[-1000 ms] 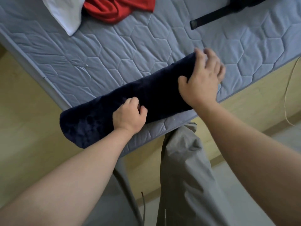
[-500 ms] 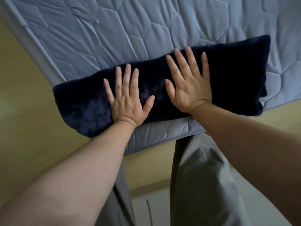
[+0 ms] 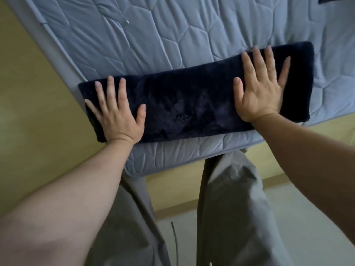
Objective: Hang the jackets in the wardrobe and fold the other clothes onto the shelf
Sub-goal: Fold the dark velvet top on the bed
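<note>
The left hand (image 3: 117,114) lay flat, fingers straight and spread, on the left end of the garment (image 3: 188,106). The right hand (image 3: 261,89) lay just as flat near the right end. Neither gripped anything. Half a second before, both palms had pressed side by side at the middle, so they had slid outward, smoothing the cloth. A second before, the left had been bunched on the fabric while the right turned the fold over. The garment sat as a long, narrow navy strip along the near edge of the bed (image 3: 153,45), one corner just overhanging. The lengthwise fold looked finished and pressed. It likely needed folding end to end next — then carrying to the shelf, which was not in view.
</note>
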### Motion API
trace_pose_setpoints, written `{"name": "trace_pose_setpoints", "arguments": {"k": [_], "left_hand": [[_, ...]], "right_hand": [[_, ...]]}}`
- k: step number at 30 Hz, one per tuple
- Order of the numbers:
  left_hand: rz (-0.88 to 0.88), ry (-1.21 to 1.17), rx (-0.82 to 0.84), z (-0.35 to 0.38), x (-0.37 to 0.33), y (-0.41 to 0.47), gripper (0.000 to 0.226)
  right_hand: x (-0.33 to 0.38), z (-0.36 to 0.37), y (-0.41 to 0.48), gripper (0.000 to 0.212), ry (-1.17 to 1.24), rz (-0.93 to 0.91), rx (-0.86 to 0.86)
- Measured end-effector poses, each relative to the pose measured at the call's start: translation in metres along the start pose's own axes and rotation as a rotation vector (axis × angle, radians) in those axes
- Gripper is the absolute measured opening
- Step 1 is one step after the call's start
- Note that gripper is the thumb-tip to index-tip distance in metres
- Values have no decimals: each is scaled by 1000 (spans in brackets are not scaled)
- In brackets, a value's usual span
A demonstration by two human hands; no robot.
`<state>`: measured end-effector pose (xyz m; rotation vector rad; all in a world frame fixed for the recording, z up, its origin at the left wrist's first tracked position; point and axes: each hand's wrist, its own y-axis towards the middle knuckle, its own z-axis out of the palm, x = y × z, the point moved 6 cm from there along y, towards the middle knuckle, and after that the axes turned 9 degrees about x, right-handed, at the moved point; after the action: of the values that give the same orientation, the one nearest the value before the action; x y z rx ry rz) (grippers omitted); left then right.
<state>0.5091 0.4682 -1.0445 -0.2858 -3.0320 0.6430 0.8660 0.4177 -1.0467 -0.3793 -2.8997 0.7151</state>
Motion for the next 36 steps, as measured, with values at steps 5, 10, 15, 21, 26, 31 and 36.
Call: {"name": "trace_pose_setpoints", "arguments": {"k": [5,10,15,21,26,31,36], "left_hand": [[41,-30,15,8,4,6,75],[52,-60,236,-19,5,7,79],[-4,42,199,-50,-17,-1,79],[556,0,135,-56,-161,-29,89],[453,226,312,-12,-189,-23,96],[459,320,370,-3,-185,-20,95],[496,42,245,-48,-173,-32,86]], "right_hand": [[-4,1,6,61,40,-20,1],[-27,-34,-3,63,138,95,-53],[-88,-37,-13,80,434,618,53],[-118,-40,-1,94,770,662,343],[-117,-47,-13,106,908,601,549],[-84,-63,-39,89,1084,433,446],[-66,-82,-67,91,1027,548,187]]}}
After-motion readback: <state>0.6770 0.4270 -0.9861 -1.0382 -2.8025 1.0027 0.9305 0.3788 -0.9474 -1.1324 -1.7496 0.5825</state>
